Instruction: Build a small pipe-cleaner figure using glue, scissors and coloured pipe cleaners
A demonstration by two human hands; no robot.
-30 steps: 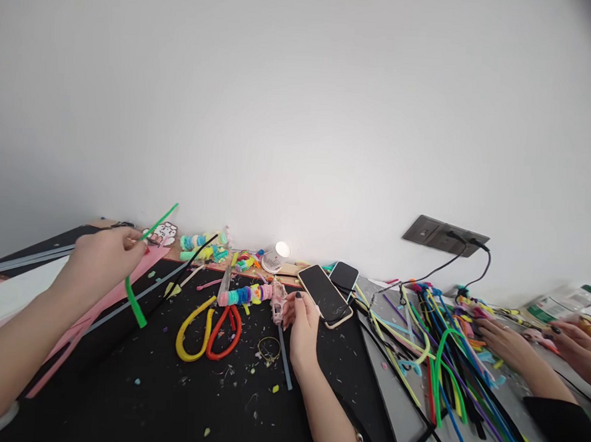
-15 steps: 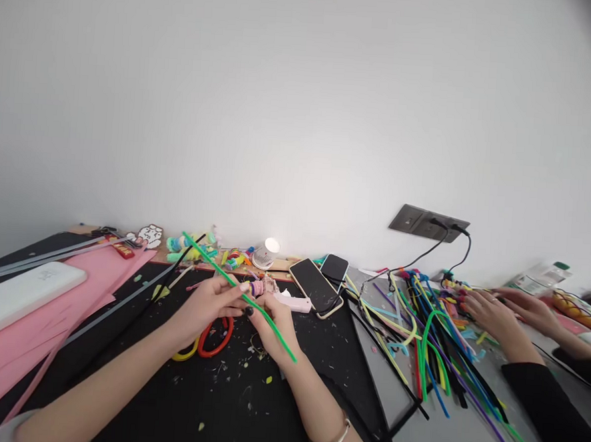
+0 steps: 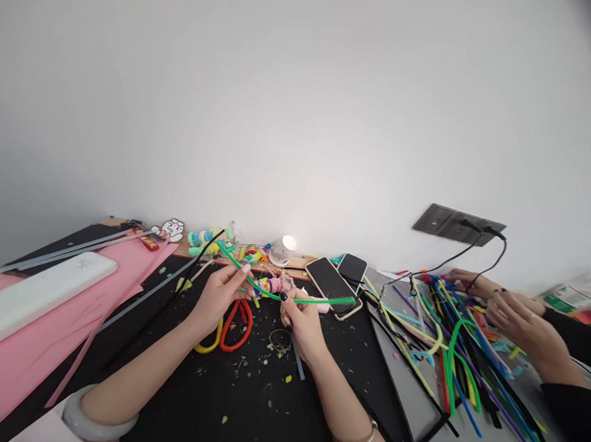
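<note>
My left hand point(image 3: 219, 295) and my right hand point(image 3: 301, 319) both pinch a green pipe cleaner point(image 3: 320, 301) above the black mat point(image 3: 244, 404). The pipe cleaner runs from upper left, bends between my hands and sticks out to the right over a phone point(image 3: 328, 283). Just behind my fingers lies a small pink and multicoloured fuzzy piece point(image 3: 270, 285). Under my left hand lie a yellow loop point(image 3: 208, 343) and a red loop point(image 3: 238, 324) of pipe cleaner.
A second phone point(image 3: 351, 267) lies by the first. A heap of coloured pipe cleaners point(image 3: 458, 351) covers the grey mat at right, where another person's hands point(image 3: 524, 322) work. Pink sheets point(image 3: 27, 345) and a white flat device point(image 3: 30, 295) lie at left. Cables run to a wall socket point(image 3: 458, 224).
My hands have drawn slightly apart and the green pipe cleaner has bent, its right end now pointing right over the phone. The other person's hands have shifted further right and back.
</note>
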